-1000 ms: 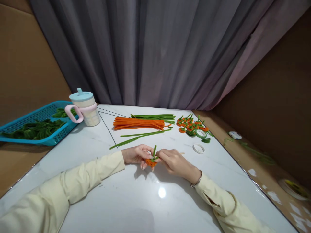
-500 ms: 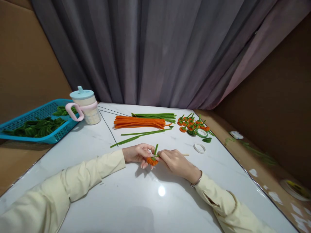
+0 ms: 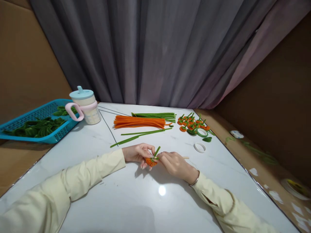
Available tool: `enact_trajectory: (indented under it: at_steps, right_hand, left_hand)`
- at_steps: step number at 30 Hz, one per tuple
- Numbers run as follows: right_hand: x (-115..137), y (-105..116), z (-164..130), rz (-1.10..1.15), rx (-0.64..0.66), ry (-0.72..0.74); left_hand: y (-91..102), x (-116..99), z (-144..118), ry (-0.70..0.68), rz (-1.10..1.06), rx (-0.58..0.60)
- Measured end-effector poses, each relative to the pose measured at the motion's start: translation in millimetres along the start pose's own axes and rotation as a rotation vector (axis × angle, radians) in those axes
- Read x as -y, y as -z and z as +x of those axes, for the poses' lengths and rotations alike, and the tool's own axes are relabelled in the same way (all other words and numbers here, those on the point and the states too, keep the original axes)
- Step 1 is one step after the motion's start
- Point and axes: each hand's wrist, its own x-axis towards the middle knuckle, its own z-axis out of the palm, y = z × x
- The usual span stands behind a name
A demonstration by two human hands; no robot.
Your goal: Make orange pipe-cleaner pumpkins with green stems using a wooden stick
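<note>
Resting on the white marble counter (image 3: 102, 155), the left hand (image 3: 137, 152) and right hand (image 3: 175, 163) meet at a small orange coiled pipe-cleaner flower with a green stem (image 3: 152, 160), both sets of fingers closed around it just above the surface. A thin wooden stick (image 3: 185, 158) pokes out past the right hand. Beyond lie a bundle of orange pipe cleaners (image 3: 139, 122), long green pipe cleaners (image 3: 141, 134), a cluster of finished orange flowers (image 3: 191, 123) and a white tape ring (image 3: 199, 147).
</note>
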Motion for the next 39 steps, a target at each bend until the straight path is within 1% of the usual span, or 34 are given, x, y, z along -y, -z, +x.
enact_trajectory:
  at_steps: [5,9,13,16,19,22,24,26,28,31,32,34,36,37,39]
  right_hand:
    - [-1.9,5.8,3.4,-0.093,-0.055,0.107]
    - [-2.7,7.8,4.1,-0.174,-0.057,0.163]
    - [-3.6,7.5,3.3,-0.18,-0.054,0.185]
    - [-7.8,5.4,1.6,-0.116,-0.054,0.142]
    - [-15.2,0.6,-2.4,0.017,-0.048,0.01]
    - [-20.5,-5.9,-7.6,0.14,-0.047,-0.192]
    - [-21.3,-9.3,-9.6,0.171,-0.045,-0.297]
    - [-21.8,-9.8,-8.6,0.194,-0.038,-0.374]
    - [-25.2,-6.2,-3.9,0.296,-0.026,-0.503]
    - [-37.4,4.9,9.3,0.559,-0.001,-0.791]
    - [-42.0,8.7,14.7,0.673,0.036,-0.882]
    - [-48.7,14.1,25.6,0.95,0.176,-1.041]
    - [-49.0,15.2,35.1,1.204,0.304,-1.139]
    - [-46.6,14.4,38.8,1.289,0.329,-1.159]
    - [-38.4,11.5,44.1,1.385,0.311,-1.153]
  left_hand:
    - [-0.5,0.8,0.3,-0.001,-0.002,0.001]
    - [-2.3,0.3,0.0,0.003,0.005,-0.003]
    - [-2.1,0.3,-0.3,0.011,0.009,-0.011]
    - [-1.3,0.5,0.0,-0.006,0.007,-0.034]
    - [-2.4,0.2,1.2,-0.077,-0.007,-0.108]
    - [-5.7,-0.1,3.0,-0.19,0.001,-0.25]
    - [-8.0,0.2,4.2,-0.255,0.027,-0.332]
    - [-9.5,1.0,5.2,-0.31,0.065,-0.396]
    - [-9.7,1.6,6.2,-0.364,0.103,-0.475]
    - [-7.7,2.3,8.3,-0.443,0.146,-0.633]
    - [-6.8,2.7,9.0,-0.472,0.169,-0.687]
    - [-5.9,4.1,10.2,-0.528,0.242,-0.78]
    - [-6.6,6.6,10.9,-0.571,0.333,-0.837]
    - [-7.6,8.0,11.0,-0.589,0.374,-0.85]
    - [-9.9,10.8,11.0,-0.618,0.432,-0.85]
